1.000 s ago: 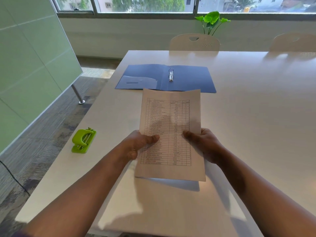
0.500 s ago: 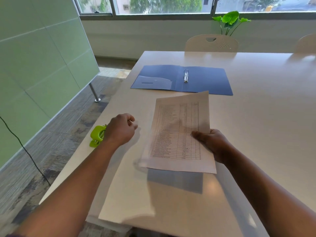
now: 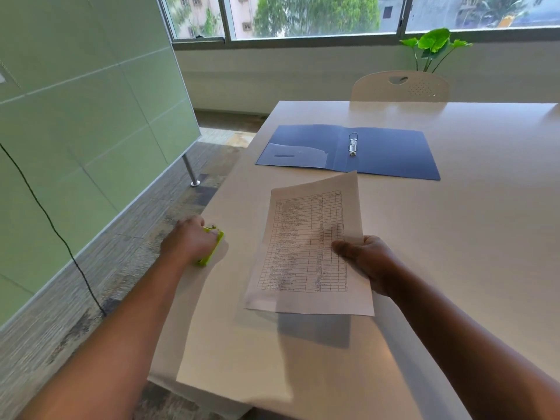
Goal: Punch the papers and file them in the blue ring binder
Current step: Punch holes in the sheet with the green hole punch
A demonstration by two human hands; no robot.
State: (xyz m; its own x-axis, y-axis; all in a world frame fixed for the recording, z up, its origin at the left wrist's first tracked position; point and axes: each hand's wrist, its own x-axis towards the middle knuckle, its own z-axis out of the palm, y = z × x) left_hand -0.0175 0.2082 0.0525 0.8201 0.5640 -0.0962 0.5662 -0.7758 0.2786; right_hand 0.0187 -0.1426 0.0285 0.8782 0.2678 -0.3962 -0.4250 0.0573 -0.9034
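Leftmost, wall: pale green panels [image 3: 75,122] run along the left side, with a thin black cable [image 3: 54,228] hanging across them down to the floor
Left hand: the left hand [image 3: 189,241] lies over the lime-green hole punch [image 3: 212,248] at the table's left edge, fingers curled round it; most of the punch is hidden beneath the hand, and the picture is blurred there
Table: a pale tabletop [image 3: 469,237] carries everything
Papers: the papers [image 3: 306,247] are raised above the table, casting a shadow under them, just right of the punch; the top sheet bears a printed table of rows and columns, the print too small to read
Right hand: the right hand [image 3: 368,263] pinches the papers at their right edge, thumb on top of the sheet, the other fingers beneath
Binder: the blue ring binder [image 3: 385,153] lies open and flat beyond the papers, its metal rings [image 3: 353,144] upright at the spine and a pocket on the left cover; no label can be read
Far right, background: a white chair [image 3: 400,86] stands at the far side, a green plant [image 3: 435,45] behind it under the window [image 3: 315,16]
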